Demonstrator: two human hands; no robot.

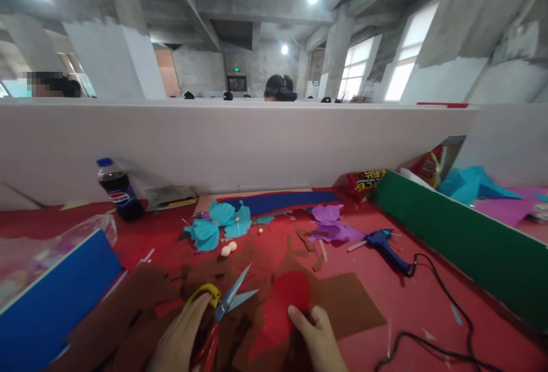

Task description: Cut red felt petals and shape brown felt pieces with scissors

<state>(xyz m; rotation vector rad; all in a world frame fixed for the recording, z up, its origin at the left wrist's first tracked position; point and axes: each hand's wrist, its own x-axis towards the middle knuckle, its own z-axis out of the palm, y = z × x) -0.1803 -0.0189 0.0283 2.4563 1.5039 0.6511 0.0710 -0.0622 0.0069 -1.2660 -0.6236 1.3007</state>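
Observation:
A pair of scissors (221, 306) with a yellow loop and a red loop is in my left hand (182, 335), its blades spread apart and pointing up and right. My right hand (317, 338) has its thumb pressed on a rounded red cut-out (285, 309), which lies over a brown sheet (349, 306). Whether the fingers underneath also grip the brown sheet cannot be seen. More brown pieces (148, 289) are spread around and beneath my left hand. Small brown scraps (303, 241) lie just beyond the cut-out.
Turquoise paper petals (222, 221), pale balls (229, 248) and purple petals (329, 223) lie farther back. A blue glue gun (387, 246) trails its black cord (464, 298) at right. Blue (64, 303) and green (454, 241) boards flank the red table; a cola bottle (120, 192) stands back left.

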